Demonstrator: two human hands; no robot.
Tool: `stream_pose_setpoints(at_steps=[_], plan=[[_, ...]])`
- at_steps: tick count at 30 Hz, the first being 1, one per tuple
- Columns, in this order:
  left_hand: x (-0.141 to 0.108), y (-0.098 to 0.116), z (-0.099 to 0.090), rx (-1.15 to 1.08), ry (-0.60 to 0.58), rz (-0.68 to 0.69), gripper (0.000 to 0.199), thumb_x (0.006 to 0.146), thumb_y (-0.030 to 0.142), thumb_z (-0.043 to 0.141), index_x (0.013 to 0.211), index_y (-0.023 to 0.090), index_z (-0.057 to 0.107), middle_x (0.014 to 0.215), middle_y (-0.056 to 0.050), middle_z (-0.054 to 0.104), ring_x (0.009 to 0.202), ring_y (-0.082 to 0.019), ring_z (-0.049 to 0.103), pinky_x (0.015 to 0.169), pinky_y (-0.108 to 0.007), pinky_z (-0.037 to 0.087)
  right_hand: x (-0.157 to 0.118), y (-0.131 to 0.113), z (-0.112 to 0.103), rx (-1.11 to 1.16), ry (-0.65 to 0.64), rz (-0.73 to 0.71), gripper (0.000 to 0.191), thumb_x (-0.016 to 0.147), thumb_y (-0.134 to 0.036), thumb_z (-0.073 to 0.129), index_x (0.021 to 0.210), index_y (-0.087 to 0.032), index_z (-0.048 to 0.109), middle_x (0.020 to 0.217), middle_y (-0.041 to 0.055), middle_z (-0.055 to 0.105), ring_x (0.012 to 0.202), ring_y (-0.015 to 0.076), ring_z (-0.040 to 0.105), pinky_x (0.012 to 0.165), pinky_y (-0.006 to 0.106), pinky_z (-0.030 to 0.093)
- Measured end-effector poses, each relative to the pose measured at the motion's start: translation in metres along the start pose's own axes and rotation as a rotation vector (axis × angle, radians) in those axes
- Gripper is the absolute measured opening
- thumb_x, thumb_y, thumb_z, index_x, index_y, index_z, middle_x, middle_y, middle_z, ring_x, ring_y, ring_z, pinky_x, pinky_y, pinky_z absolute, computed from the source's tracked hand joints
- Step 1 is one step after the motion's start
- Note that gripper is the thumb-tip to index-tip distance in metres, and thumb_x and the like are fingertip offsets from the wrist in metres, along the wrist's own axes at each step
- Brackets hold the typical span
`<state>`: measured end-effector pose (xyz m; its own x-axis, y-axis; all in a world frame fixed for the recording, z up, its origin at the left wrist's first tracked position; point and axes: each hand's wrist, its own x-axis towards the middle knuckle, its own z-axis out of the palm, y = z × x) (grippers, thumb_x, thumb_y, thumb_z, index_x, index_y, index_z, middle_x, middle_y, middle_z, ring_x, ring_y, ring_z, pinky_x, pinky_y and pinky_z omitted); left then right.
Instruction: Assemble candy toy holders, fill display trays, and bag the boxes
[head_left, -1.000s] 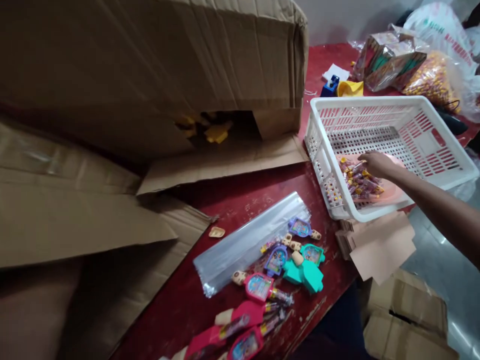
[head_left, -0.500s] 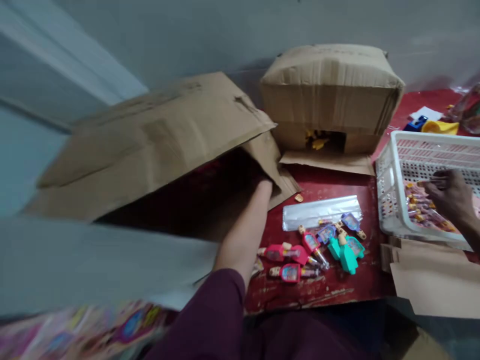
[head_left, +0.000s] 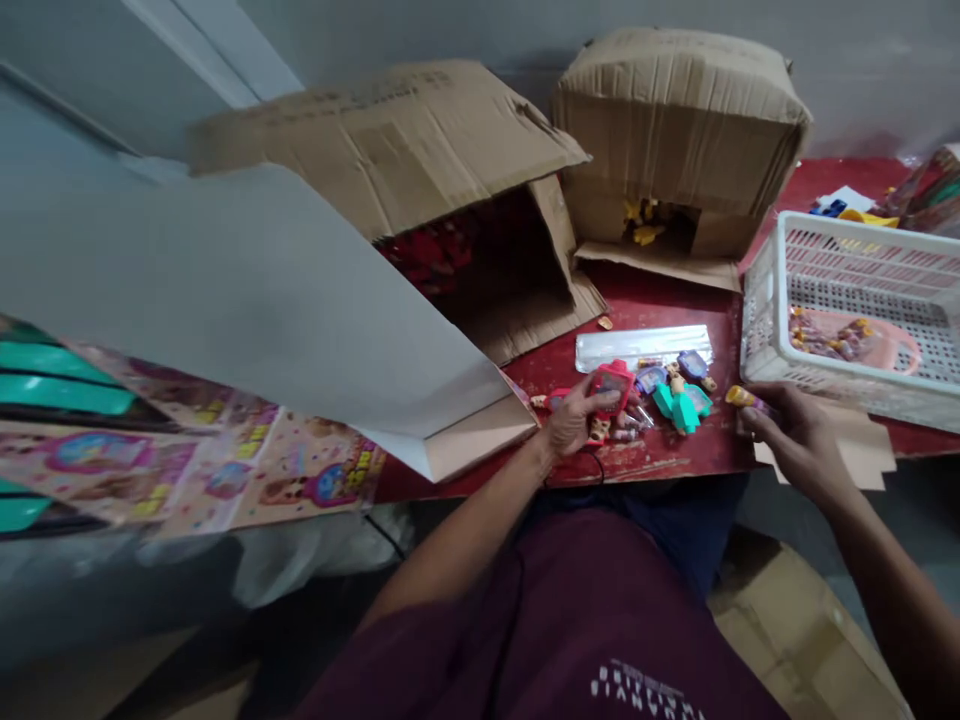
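My left hand [head_left: 571, 418] is closed around a red plastic toy [head_left: 611, 383] with a clear window, over the red table. My right hand [head_left: 799, 430] pinches a small tube with a yellow cap [head_left: 742, 397], just in front of the white basket [head_left: 765, 300]. Between the hands lie turquoise toys [head_left: 682, 408], purple toys [head_left: 694, 365] with small bear heads, and several red toys and clear tubes partly hidden by my left hand. Behind them rests a stack of clear plastic bags [head_left: 637, 347]. More yellow-capped tubes [head_left: 832, 335] and a pink scoop [head_left: 896, 340] sit inside the basket.
An open cardboard box [head_left: 420, 150] with red pieces stands at the back. Beside it, another cardboard box [head_left: 675, 120] shows yellow pieces through its opening. A large white-sided carton [head_left: 285, 300] and printed packaging [head_left: 255, 465] occupy the left. Flat cardboard [head_left: 855, 440] lies beneath the basket's front.
My left hand has come out of the left cardboard box and now holds a red toy. My right hand has left the basket with a tube. The view has shifted.
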<state>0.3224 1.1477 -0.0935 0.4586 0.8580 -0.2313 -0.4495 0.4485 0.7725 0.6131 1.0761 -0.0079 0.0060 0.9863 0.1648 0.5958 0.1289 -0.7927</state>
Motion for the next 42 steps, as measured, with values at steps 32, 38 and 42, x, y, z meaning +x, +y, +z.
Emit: stream_pose_setpoints(at_steps=[32,38,42], plan=[[-0.052,0.009,0.013,1.708,-0.683,0.244,0.041,0.097,0.038,0.060,0.132,0.017,0.060,0.125,-0.015,0.070,0.103,-0.030,0.070,0.083,-0.038,0.052,-0.059,-0.019,0.078,0.219,-0.608,0.507,0.055,0.096,-0.068,0.052,0.079,-0.018,0.066,0.051,-0.0036,0.047,0.041,0.0101,0.040,0.041,0.025,0.035],[-0.037,0.004,-0.002,1.624,-0.756,0.107,0.046,0.095,0.046,0.063,0.131,0.018,0.062,0.120,-0.012,0.073,0.104,-0.028,0.070,0.085,-0.035,0.051,-0.067,-0.016,0.092,-0.008,-0.553,0.375,0.060,0.095,-0.073,0.047,0.094,-0.017,0.068,0.079,0.0094,0.069,0.058,0.0156,0.056,0.052,0.029,0.044],[-0.040,0.007,-0.006,1.560,-0.791,0.103,0.045,0.095,0.051,0.063,0.125,0.017,0.064,0.111,-0.011,0.076,0.099,-0.026,0.071,0.082,-0.033,0.051,-0.073,-0.023,0.095,-0.139,-0.482,0.047,0.051,0.098,-0.063,0.051,0.107,-0.016,0.069,0.094,0.0131,0.071,0.080,0.0211,0.063,0.071,0.034,0.049]])
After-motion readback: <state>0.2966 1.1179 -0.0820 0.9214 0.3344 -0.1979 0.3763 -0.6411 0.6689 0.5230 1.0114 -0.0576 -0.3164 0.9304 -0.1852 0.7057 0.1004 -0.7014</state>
